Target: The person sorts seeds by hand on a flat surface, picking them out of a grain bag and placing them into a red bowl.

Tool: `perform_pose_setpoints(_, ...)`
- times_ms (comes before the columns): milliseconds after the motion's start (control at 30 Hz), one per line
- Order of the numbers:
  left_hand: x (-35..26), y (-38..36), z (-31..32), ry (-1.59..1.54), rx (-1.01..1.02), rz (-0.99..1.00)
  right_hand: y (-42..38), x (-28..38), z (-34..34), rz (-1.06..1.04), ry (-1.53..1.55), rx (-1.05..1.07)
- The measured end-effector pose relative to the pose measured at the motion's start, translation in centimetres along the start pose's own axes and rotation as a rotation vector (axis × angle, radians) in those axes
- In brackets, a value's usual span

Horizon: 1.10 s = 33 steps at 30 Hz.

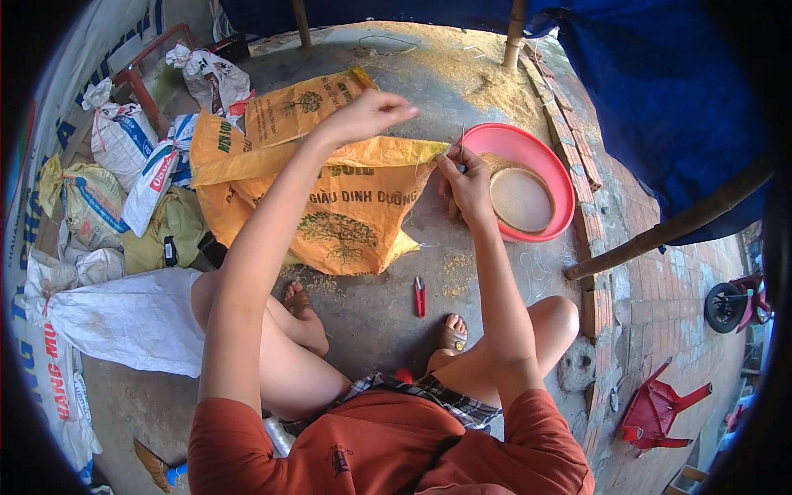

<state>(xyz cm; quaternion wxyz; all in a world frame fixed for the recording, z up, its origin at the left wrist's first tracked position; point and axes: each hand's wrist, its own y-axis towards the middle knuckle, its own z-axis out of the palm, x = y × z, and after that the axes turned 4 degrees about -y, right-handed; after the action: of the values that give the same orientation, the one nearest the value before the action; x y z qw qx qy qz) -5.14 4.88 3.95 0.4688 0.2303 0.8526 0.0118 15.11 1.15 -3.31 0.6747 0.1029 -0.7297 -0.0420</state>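
Note:
A large orange woven sack (346, 214) with dark lettering and a printed tree lies in front of me, its yellow top edge folded over. My right hand (466, 183) is closed at the right end of that edge, pinching the sack's corner. A thin metal piece (462, 136), perhaps a needle, sticks up from its fingers. My left hand (371, 114) is raised above the sack with fingers stretched to the right, slightly blurred; nothing shows in it. Red-handled thread snips (420, 297) lie on the floor between my feet.
Right of my right hand, a pink basin (559, 177) holds a round sieve (521, 200) and grain. Another orange sack (305, 103) lies behind. Tied, filled sacks (124, 144) crowd the left side. Grain (503, 91) is scattered at the back. A bamboo pole (660, 227) slants at right, near a red stool (664, 408).

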Motion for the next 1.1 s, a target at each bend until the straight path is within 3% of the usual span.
perform_pose_setpoints(100,0.0,1.9,1.9,-0.034,0.169,0.038,0.0,0.0,-0.4,0.004,-0.014,0.028)
perform_pose_setpoints(167,-0.4,2.6,2.0,0.022,0.434,-0.134,-0.2,0.1,-0.5,0.006,-0.024,0.028)
perform_pose_setpoints(433,1.1,3.1,-0.7,0.266,0.401,-0.252,0.1,0.2,-0.5,-0.004,-0.015,0.013)
perform_pose_setpoints(500,2.3,3.1,-2.2,0.243,0.418,-0.097,0.3,0.0,-0.4,-0.008,-0.008,0.008)
perform_pose_setpoints(533,2.1,2.3,-2.4,0.076,0.27,-0.218,0.4,0.0,-0.3,-0.006,-0.006,0.01)
perform_pose_setpoints(567,2.7,2.1,-2.7,0.077,0.27,-0.222,0.4,0.0,-0.3,-0.008,0.0,0.013)
perform_pose_setpoints(667,4.8,1.6,-3.7,-0.575,-0.036,-0.163,0.5,0.3,0.0,-0.002,0.004,0.01)
perform_pose_setpoints(700,4.2,1.3,-3.6,-0.575,-0.037,-0.165,0.4,0.4,0.1,0.007,0.0,0.004)
perform_pose_setpoints(767,2.5,0.4,-3.5,-1.097,-0.079,-0.223,0.5,0.5,0.3,0.007,0.007,0.003)
perform_pose_setpoints(800,2.9,0.4,-3.6,-1.096,-0.081,-0.223,0.5,0.6,0.4,0.006,0.012,-0.001)
perform_pose_setpoints(867,4.0,0.5,-3.7,-1.227,0.138,-0.095,0.4,0.7,0.4,0.007,0.003,-0.002)
perform_pose_setpoints(900,3.2,0.3,-3.6,-1.226,0.139,-0.094,0.4,0.8,0.4,0.008,-0.004,-0.003)
perform_pose_setpoints(1000,1.0,-0.6,-2.1,-0.659,-0.008,-0.126,0.3,0.7,0.5,0.022,0.007,0.0)
perform_pose_setpoints(1033,0.5,-0.8,-1.2,-0.656,-0.008,-0.124,0.3,0.8,0.5,0.019,0.009,-0.001)
perform_pose_setpoints(1100,-0.2,-1.6,0.5,-0.161,-0.15,0.124,0.2,1.0,0.4,0.042,-0.001,-0.004)
